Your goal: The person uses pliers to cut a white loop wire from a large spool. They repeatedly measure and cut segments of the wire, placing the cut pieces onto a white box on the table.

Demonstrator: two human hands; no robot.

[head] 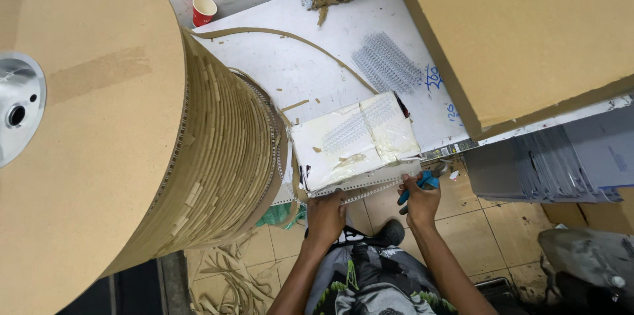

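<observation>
Head view: your left hand (326, 214) pinches a strip of white wire binding (370, 191) at the near edge of the surface (297, 70), fingers closed on it. The strip runs left to right along that edge, from the big cardboard spool (99, 130) on your left toward your right hand (421, 201). Your right hand is wrapped around blue-handled cutters (422, 183), whose tip sits just beside the strip's right end; whether the blades are apart, you cannot tell from here. So the strip lies between your 2 hands, its long axis crosswise to you, with the cutters at its far right.

Just behind the strip, a taped white block (356, 140) sits at the near edge. Farther back lie a loose bunch of wire combs (386, 63) and a long curl of brown paper backing (290, 37). A red paper cup (203, 10) stands at the far left corner, and a large cardboard box (522, 31) covers the right side.
</observation>
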